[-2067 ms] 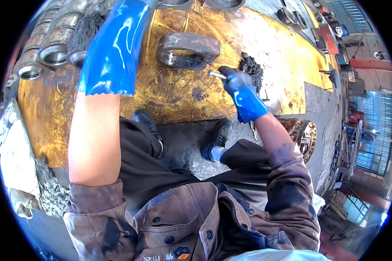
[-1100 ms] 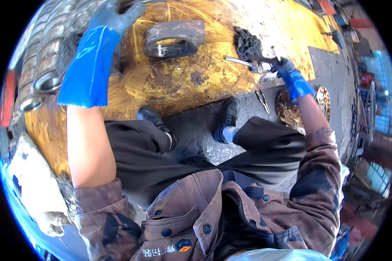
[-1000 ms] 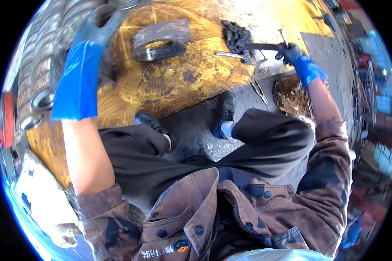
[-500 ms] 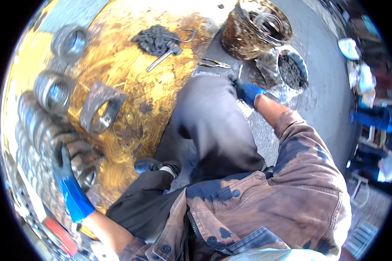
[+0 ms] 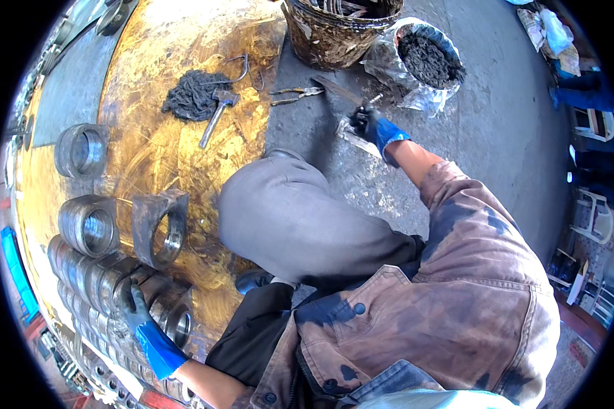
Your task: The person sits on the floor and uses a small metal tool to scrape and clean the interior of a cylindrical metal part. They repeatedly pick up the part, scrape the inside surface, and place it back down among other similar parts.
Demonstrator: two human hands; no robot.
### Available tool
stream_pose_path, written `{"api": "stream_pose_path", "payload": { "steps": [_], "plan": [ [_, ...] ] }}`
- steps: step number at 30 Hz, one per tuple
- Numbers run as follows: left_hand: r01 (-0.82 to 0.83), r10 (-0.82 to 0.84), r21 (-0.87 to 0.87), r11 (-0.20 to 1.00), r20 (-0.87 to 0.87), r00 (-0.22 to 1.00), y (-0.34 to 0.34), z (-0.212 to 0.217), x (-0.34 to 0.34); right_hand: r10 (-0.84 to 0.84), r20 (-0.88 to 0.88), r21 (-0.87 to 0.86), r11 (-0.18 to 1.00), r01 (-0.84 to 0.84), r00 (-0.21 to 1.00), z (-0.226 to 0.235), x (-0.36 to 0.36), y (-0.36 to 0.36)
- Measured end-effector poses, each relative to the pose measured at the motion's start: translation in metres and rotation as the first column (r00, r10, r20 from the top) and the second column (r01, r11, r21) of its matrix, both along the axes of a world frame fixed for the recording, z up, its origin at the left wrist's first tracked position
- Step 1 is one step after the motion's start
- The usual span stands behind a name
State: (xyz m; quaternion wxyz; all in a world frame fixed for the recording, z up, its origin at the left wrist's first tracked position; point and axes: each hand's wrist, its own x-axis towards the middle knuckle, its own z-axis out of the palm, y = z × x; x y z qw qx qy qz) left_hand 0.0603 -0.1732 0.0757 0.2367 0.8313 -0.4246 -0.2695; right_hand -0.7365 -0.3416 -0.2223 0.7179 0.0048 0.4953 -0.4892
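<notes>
My left hand [image 5: 135, 308], in a blue and dark-stained glove, rests on a row of metal rings [image 5: 94, 278] with square-cornered outer edges. Its fingers look stretched and apart against the ring, their tips partly hidden. My right hand [image 5: 366, 124], gloved likewise, is closed around a tool with a long flat blade [image 5: 340, 88] pointing up and left; its exact kind is unclear. Just below that hand lies a whitish, dirty flat piece [image 5: 353, 140] on the ground. One ring block [image 5: 158, 230] stands apart on the yellow, greasy sheet [image 5: 205, 170].
A hammer [image 5: 218, 117] lies against a dark clump of rags or fibre [image 5: 191, 95], near a bent metal hook [image 5: 242, 71]. Pliers [image 5: 297, 94] lie by the sheet's edge. Beyond are a grimy bucket [image 5: 331, 41] and a bag of black material [image 5: 430, 58]. Another ring [image 5: 82, 150] sits far left.
My view has swung, so the sheet and bucket appear shifted. My right hand now shows clear of my knee, with the blade visible. My left hand is still on the rings.
</notes>
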Motion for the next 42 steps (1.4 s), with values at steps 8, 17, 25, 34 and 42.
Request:
{"api": "stream_pose_path", "payload": {
  "steps": [8, 17, 25, 34, 42],
  "plan": [
    [0.111, -0.114, 0.030, 0.993, 0.114, 0.987, 0.006, 0.016, -0.009, 0.492, -0.803, 0.588, 0.561, -0.583, -0.337, 0.066, 0.036, 0.056],
    [0.413, -0.407, 0.015, 0.911, 0.200, 0.891, -0.015, -0.020, 0.010, 0.287, -0.864, 0.503, 0.529, -0.683, -0.414, 0.000, 0.005, 0.061],
    [0.262, -0.277, -0.286, 0.922, -0.013, 0.961, -0.049, -0.075, 0.007, 0.443, -0.717, 0.697, 0.476, -0.537, -0.538, 0.023, -0.007, 0.094],
    [0.283, -0.287, -0.214, 0.935, 0.010, 0.958, -0.073, -0.047, -0.011, 0.399, -0.849, 0.528, 0.653, -0.542, -0.346, 0.124, -0.004, 0.120],
    [0.234, -0.259, -0.276, 0.932, -0.055, 0.964, -0.070, -0.027, -0.022, -0.007, -0.940, 0.242, 0.691, -0.681, -0.341, 0.081, -0.054, 0.028]
  ]
}}
